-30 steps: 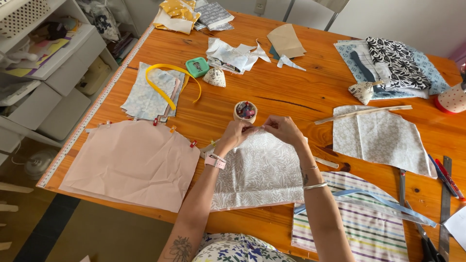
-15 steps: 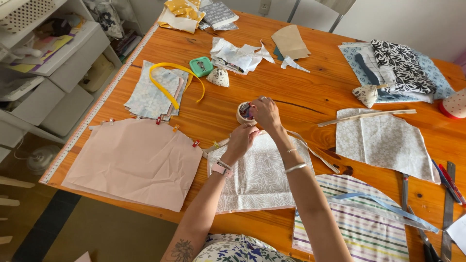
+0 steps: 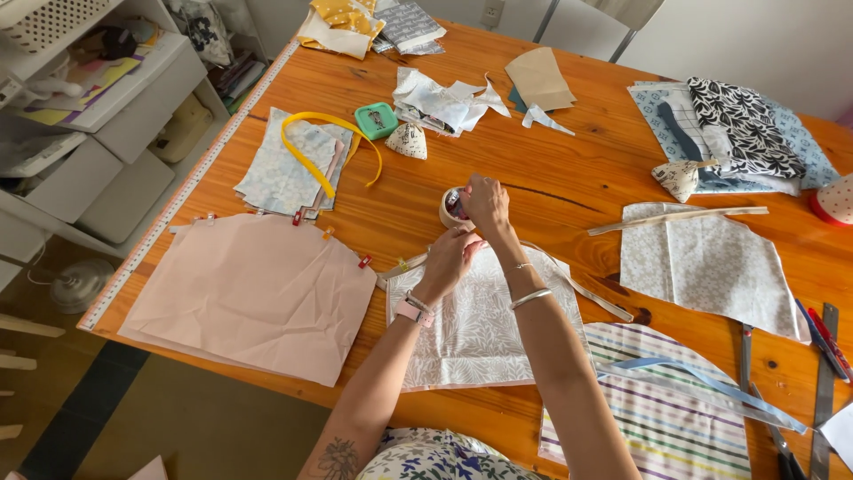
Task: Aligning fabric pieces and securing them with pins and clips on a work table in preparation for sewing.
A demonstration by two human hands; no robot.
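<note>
Sewing clutter covers a big wooden table [image 3: 569, 191], with white shelving to one side, and everything seems laid out within arm's reach of whoever sits at the near edge. Largest is a pink fabric panel [image 3: 253, 293], spread flat with small clips along its top edge, apparently to keep layers together. Beside it, straight in front of the person, lies a pale leaf-print piece [image 3: 484, 324], also flat, its upper edge near both hands. A striped piece [image 3: 662, 413] sits at the near right under a clear ruler [image 3: 702, 382], and another pale cut piece [image 3: 706, 262] lies further right. Patterned fabrics are stacked at the far right corner, scraps toward the far side, and a yellow tape [image 3: 324, 142] loops over a bluish piece. The left hand [image 3: 449, 258] rests on the top edge of the leaf print, fingers curled together, seemingly pinning it in place. The right hand [image 3: 487, 203] reaches into a small round tub [image 3: 453, 207] of clips just beyond that edge, fingertips pinched together inside; whether they grip a clip I cannot tell.
</note>
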